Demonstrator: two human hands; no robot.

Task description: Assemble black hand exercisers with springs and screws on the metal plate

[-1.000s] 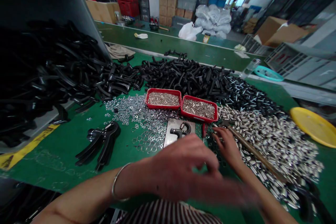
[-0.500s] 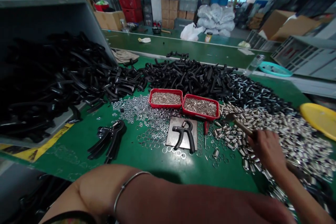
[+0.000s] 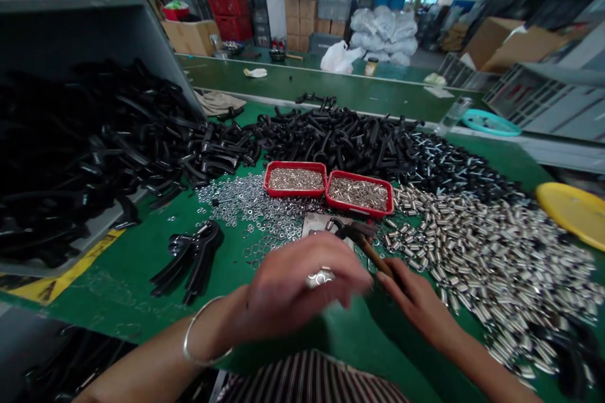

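Observation:
My right hand point(image 3: 416, 299) is wrapped around the wooden handle of a hammer point(image 3: 373, 256), whose dark head is over the right side of a steel plate point(image 3: 314, 222). My left hand point(image 3: 302, 283), blurred by motion, hovers in front of the plate. Its fingers curve over, with a gap to the thumb through which shiny rings show; I see nothing held in it. A black hand-grip assembly point(image 3: 336, 225) lies on the plate, mostly hidden by my left hand and the hammer. Another pair of black handles point(image 3: 193, 261) rests to the left.
Two red trays point(image 3: 295, 193) of small metal pieces stand behind the plate. Loose washers point(image 3: 246, 201) spread leftward; metal cylinders point(image 3: 491, 252) heap at right. Black handles point(image 3: 331, 132) pile behind and fill a grey crate point(image 3: 161, 50) at left. A yellow lid point(image 3: 571, 211) lies at far right.
My right hand has brought the hammer left, from over the cylinders to the plate. My left arm, earlier stretched across the front toward the right, has drawn back left before the plate.

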